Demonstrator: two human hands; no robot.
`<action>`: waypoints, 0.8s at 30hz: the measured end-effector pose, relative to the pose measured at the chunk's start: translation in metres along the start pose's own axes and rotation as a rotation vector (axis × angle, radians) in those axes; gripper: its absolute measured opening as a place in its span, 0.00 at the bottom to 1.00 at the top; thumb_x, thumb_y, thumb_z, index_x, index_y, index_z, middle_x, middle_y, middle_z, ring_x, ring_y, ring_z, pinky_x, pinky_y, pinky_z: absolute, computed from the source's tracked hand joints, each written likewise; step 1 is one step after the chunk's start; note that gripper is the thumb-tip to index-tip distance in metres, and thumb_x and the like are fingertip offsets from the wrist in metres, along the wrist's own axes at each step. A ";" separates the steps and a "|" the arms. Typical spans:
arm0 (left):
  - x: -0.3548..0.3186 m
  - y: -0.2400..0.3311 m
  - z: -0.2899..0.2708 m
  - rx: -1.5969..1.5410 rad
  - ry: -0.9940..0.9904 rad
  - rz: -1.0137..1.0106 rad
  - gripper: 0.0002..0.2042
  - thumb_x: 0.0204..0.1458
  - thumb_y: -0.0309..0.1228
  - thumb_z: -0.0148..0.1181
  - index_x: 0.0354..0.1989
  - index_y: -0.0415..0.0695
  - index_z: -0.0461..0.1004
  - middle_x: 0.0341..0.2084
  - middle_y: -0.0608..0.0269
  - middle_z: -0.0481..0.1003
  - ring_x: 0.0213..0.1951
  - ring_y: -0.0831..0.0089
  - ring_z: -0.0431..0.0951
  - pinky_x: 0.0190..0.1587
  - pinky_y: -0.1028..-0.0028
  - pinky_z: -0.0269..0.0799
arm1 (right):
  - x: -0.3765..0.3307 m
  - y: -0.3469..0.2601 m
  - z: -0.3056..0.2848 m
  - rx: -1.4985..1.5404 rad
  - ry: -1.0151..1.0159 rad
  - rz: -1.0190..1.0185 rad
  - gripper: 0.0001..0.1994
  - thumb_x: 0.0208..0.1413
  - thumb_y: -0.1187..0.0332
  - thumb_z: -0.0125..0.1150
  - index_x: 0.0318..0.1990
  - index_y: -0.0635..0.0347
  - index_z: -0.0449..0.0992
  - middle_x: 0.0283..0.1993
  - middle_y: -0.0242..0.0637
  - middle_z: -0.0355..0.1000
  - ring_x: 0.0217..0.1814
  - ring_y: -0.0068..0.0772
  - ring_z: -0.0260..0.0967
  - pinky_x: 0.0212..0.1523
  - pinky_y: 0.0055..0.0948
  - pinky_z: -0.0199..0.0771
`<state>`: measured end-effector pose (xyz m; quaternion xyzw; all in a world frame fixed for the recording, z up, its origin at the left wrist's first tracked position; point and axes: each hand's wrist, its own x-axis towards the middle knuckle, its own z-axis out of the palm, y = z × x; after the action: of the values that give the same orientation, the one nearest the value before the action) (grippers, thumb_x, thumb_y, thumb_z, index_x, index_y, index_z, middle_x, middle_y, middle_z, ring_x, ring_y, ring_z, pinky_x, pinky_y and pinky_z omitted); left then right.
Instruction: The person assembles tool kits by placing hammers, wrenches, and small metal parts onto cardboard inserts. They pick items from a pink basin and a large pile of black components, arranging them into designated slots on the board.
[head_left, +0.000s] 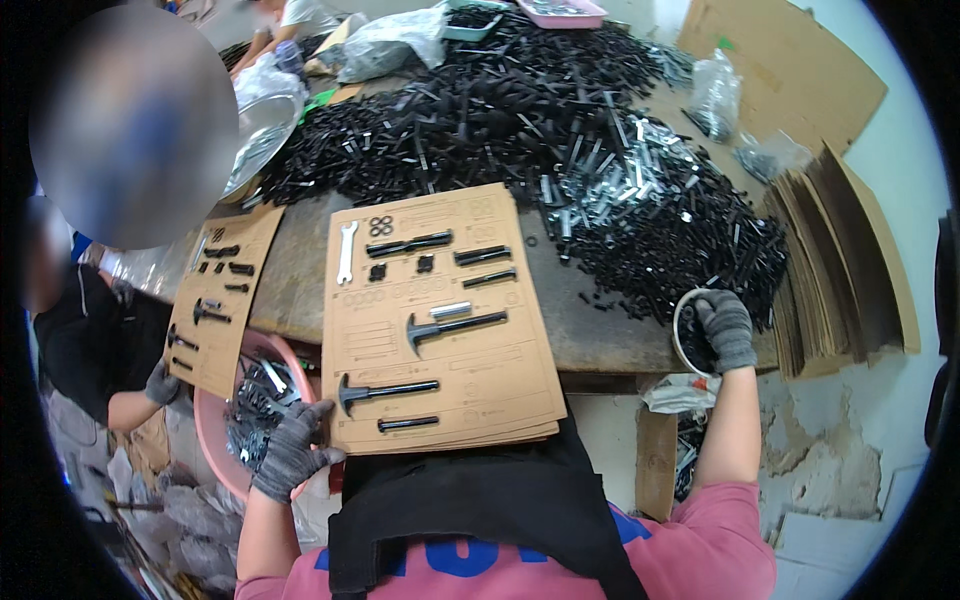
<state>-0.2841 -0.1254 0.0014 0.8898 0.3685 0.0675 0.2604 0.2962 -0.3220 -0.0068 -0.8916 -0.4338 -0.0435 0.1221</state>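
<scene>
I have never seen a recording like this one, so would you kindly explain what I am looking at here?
There is no machine: a person works with two gloved hands, filmed by a wide-angle camera worn on their head and looking down, so straight edges bend near the rim.

The left hand rests on the lower left corner of a stack of cardboard sheets lying on a worn table. The top sheet carries printed outlines with parts laid on them: a small flat wrench, black bolts and two long T-headed bolts.

The right hand has its grip on a small round bowl at the table edge, beside a large heap of black hardware.

To the left, another person's gloved hand holds a similar card, near a pink tub of parts.
</scene>
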 end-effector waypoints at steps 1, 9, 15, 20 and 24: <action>0.000 0.005 -0.004 -0.059 -0.040 -0.078 0.36 0.28 0.35 0.70 0.50 0.39 0.64 0.34 0.54 0.66 0.34 0.61 0.69 0.38 0.70 0.68 | 0.001 0.004 0.004 -0.012 0.021 0.001 0.11 0.47 0.63 0.54 0.36 0.56 0.75 0.36 0.45 0.71 0.41 0.46 0.67 0.44 0.38 0.66; -0.002 0.000 -0.019 -0.195 -0.115 -0.248 0.31 0.35 0.33 0.67 0.50 0.37 0.64 0.34 0.58 0.69 0.32 0.71 0.71 0.38 0.74 0.68 | 0.010 -0.012 -0.007 0.089 0.007 0.100 0.10 0.44 0.63 0.59 0.31 0.59 0.76 0.34 0.45 0.72 0.38 0.45 0.69 0.41 0.36 0.67; 0.028 -0.008 -0.021 -0.190 0.202 -0.037 0.24 0.42 0.33 0.61 0.49 0.39 0.66 0.30 0.57 0.70 0.32 0.69 0.71 0.36 0.73 0.68 | 0.025 -0.138 -0.007 0.346 -0.107 -0.267 0.06 0.49 0.68 0.54 0.27 0.58 0.74 0.29 0.38 0.71 0.30 0.43 0.68 0.33 0.37 0.68; 0.088 0.019 -0.025 -0.183 0.177 0.092 0.18 0.43 0.32 0.60 0.44 0.41 0.70 0.28 0.57 0.70 0.31 0.68 0.73 0.34 0.73 0.69 | 0.030 -0.266 0.046 0.449 -0.219 -0.601 0.12 0.51 0.57 0.53 0.29 0.55 0.74 0.29 0.36 0.70 0.33 0.37 0.68 0.36 0.32 0.68; 0.128 0.003 -0.014 -0.145 0.201 0.146 0.18 0.43 0.33 0.60 0.44 0.43 0.70 0.28 0.58 0.70 0.29 0.69 0.72 0.34 0.73 0.69 | 0.041 -0.355 0.070 0.154 -0.433 -0.764 0.16 0.53 0.54 0.47 0.34 0.57 0.74 0.32 0.43 0.72 0.38 0.42 0.69 0.40 0.38 0.68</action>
<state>-0.1943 -0.0334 0.0055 0.8818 0.3214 0.2015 0.2802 0.0413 -0.0620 -0.0032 -0.6444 -0.7495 0.1349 0.0698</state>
